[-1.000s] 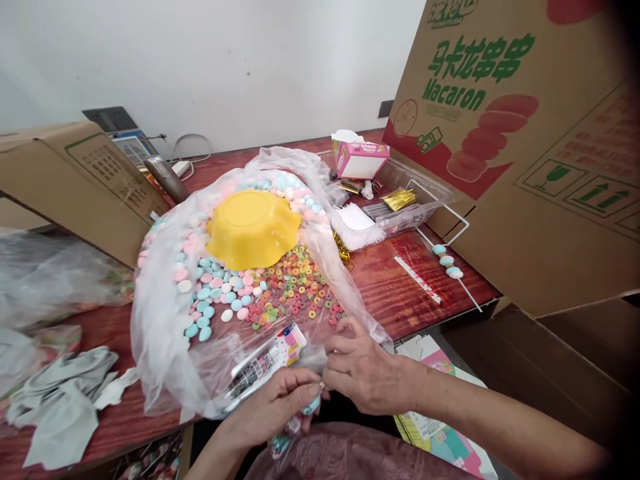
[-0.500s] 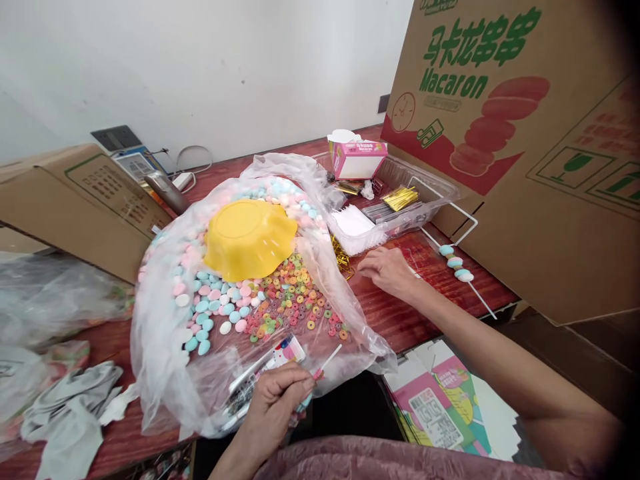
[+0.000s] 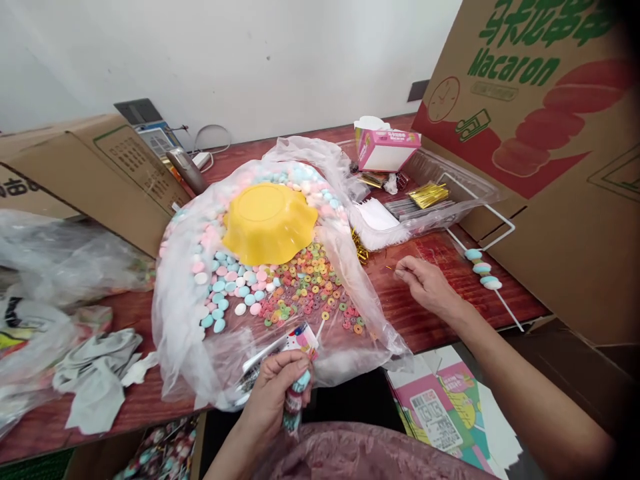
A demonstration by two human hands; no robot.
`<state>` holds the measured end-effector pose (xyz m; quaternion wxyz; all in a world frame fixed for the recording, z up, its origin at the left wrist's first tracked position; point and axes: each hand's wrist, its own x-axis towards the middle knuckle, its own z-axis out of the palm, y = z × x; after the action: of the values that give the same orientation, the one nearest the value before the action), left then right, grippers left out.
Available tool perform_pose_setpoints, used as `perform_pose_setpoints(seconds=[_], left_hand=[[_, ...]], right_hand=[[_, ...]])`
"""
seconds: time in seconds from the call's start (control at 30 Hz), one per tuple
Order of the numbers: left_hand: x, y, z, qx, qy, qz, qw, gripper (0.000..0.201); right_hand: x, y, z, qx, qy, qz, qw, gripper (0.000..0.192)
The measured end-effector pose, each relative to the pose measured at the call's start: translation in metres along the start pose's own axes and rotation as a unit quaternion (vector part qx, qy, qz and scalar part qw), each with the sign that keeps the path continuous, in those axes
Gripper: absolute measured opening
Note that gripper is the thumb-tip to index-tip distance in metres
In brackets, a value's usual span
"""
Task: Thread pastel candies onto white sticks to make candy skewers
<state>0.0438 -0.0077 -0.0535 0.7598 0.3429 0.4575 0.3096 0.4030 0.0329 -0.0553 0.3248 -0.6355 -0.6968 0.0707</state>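
My left hand (image 3: 274, 392) grips a bagged candy skewer (image 3: 296, 393) at the table's near edge, its white stick (image 3: 321, 328) poking up and right. My right hand (image 3: 426, 285) is out over the red wooden table (image 3: 440, 313) with thumb and forefinger pinched on a thin gold twist tie (image 3: 394, 269). More gold ties (image 3: 360, 248) lie just left of it. An open clear plastic bag (image 3: 190, 333) holds pastel disc candies (image 3: 220, 293), coloured ring candies (image 3: 310, 287) and an upturned yellow bowl (image 3: 269, 223).
A clear tray (image 3: 470, 193) holds gold ties (image 3: 428, 193), white sticks and a pink box (image 3: 387, 148). A finished candy skewer (image 3: 484, 275) lies at right by the big Macaron carton (image 3: 550, 187). A cardboard box (image 3: 100, 180) and crumpled bags (image 3: 65, 267) are at left. Printed bags (image 3: 440, 413) lie below.
My right hand left the skewer bag, reached right across the table and pinched a gold tie. My left hand kept the bagged skewer and turned it more upright.
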Motion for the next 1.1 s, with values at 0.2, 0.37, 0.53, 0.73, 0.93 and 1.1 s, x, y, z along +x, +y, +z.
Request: perform_pose_setpoints(seconds=[0.2,0.37,0.53,0.73,0.93,1.1], left_hand=[[-0.001,0.008,0.016,0.034,0.008,0.040,0.999,0.036],[-0.005,0.015,0.011,0.063,0.063,0.137,0.987,0.027],[-0.020,0.017,-0.012,0.166,0.078,0.301,0.936,0.020],[-0.032,0.011,-0.023,0.220,0.067,0.355,0.906,0.023],[-0.031,0.003,-0.021,0.221,0.065,0.344,0.910,0.026],[-0.027,-0.005,-0.022,0.220,0.056,0.322,0.919,0.028]], right_hand=[[-0.019,-0.078,-0.007,0.101,0.106,0.010,0.989,0.011],[-0.039,-0.177,0.044,0.173,0.023,-0.162,0.971,0.018],[-0.054,-0.210,0.096,0.210,0.040,-0.144,0.966,0.016],[-0.057,-0.220,0.098,0.279,0.032,-0.107,0.954,0.018],[-0.059,-0.218,0.104,0.229,0.008,-0.079,0.970,0.018],[-0.061,-0.208,0.105,0.190,-0.048,-0.077,0.978,0.027]])
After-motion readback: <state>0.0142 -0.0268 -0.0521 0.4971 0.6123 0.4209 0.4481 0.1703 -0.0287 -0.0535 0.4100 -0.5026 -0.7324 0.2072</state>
